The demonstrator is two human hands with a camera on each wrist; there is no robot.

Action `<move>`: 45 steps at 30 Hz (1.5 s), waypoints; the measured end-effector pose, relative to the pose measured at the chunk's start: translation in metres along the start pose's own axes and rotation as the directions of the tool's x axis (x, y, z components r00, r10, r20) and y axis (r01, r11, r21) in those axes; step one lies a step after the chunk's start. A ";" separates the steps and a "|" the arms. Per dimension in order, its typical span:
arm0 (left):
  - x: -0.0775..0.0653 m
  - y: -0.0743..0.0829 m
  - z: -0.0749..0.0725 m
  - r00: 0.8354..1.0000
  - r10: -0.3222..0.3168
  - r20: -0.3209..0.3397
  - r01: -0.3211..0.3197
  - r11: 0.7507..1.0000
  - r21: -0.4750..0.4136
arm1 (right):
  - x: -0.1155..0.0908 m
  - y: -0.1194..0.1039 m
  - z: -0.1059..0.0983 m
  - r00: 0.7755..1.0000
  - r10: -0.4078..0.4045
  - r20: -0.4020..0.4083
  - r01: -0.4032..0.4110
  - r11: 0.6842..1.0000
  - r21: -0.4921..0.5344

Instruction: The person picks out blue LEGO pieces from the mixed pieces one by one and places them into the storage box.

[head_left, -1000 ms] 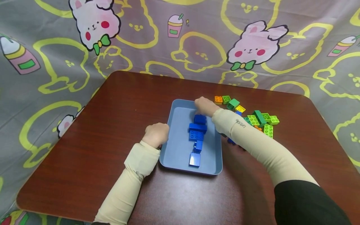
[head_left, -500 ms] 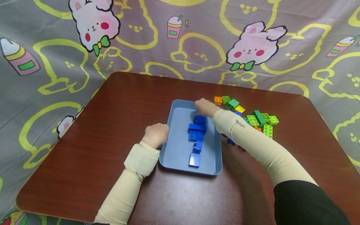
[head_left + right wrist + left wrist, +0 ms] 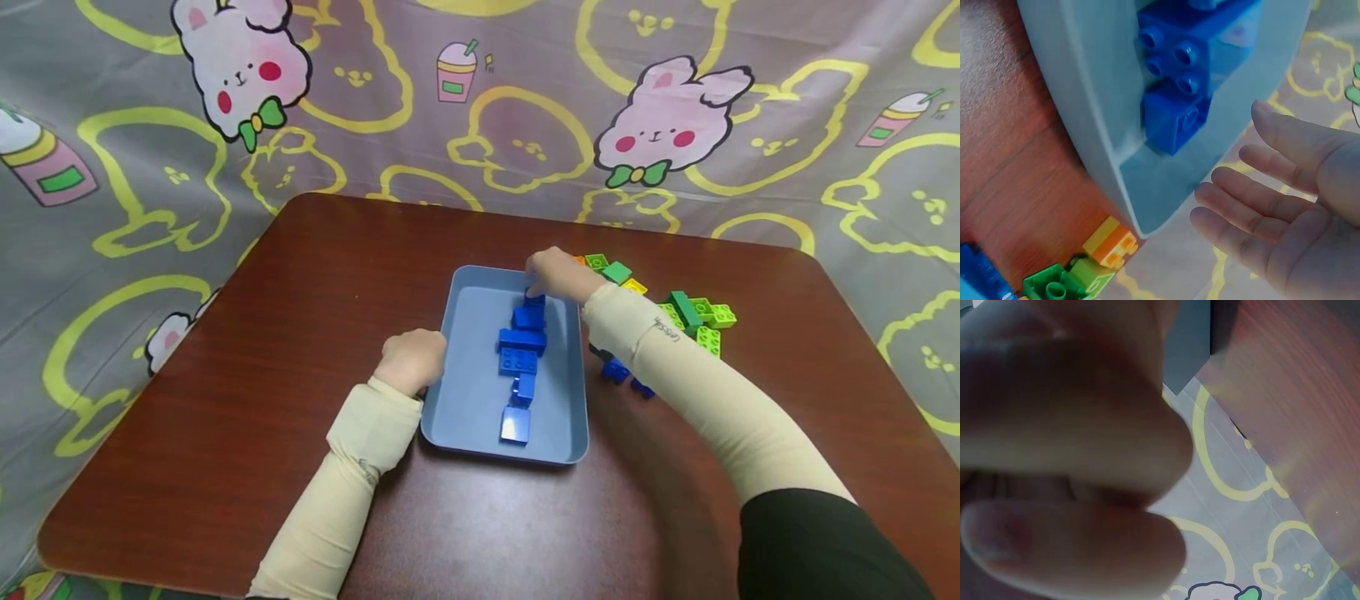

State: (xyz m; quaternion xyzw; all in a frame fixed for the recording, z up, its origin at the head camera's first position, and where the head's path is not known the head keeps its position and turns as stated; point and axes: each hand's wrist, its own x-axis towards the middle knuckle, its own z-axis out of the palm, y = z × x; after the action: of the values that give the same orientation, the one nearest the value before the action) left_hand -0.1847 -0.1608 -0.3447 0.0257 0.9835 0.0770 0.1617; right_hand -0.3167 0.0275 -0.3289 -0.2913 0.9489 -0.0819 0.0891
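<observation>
My left hand (image 3: 414,360) grips the left rim of the blue-grey tray (image 3: 461,417); in the left wrist view its curled finger and thumb (image 3: 1085,550) fill the near side. A row of blue toy bricks (image 3: 518,361) runs lengthwise through the tray, studded, plain and narrow ones among them. At the tray's far end lies a small blue brick (image 3: 1175,119), touching a larger studded one. Over that far right corner is my right hand (image 3: 561,275). The right wrist view shows its fingers spread and relaxed, apart from the small brick.
Loose green, yellow and orange bricks (image 3: 684,312) lie on the brown table (image 3: 337,275) right of the tray. A few blue bricks (image 3: 616,370) sit under the right forearm. A patterned cloth (image 3: 525,125) hangs behind the table.
My right hand has loosened and lifted slightly back and right, and the small blue brick now shows at the tray's far end. The left hand keeps its place. The view has shifted a little.
</observation>
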 end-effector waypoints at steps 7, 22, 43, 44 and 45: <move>0.000 -0.001 0.001 1.000 0.002 -0.002 -0.002 1.000 -0.002 | -0.012 0.014 -0.007 0.997 -0.034 -0.067 0.035 0.999 0.013; 0.000 -0.001 0.000 1.000 0.010 0.008 -0.010 1.000 -0.014 | -0.058 0.027 -0.010 0.990 -0.063 -0.126 0.068 0.997 0.041; 0.000 0.000 0.001 1.000 0.017 0.005 -0.017 1.000 0.000 | -0.111 0.033 -0.006 0.992 0.020 -0.121 -0.007 0.994 0.106; 0.000 0.000 0.001 1.000 0.018 0.005 -0.018 1.000 0.000 | -0.113 0.034 -0.006 0.993 0.033 -0.112 -0.018 0.991 0.130; 0.000 0.001 0.001 1.000 0.018 0.005 -0.018 1.000 0.000 | -0.115 0.034 -0.006 0.994 0.042 -0.104 -0.026 0.988 0.151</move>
State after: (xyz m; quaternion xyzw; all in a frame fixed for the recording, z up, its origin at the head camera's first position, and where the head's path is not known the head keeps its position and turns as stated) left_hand -0.1842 -0.1600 -0.3457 0.0349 0.9828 0.0782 0.1634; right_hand -0.2428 0.1214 -0.3162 -0.2629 0.9483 -0.1667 0.0613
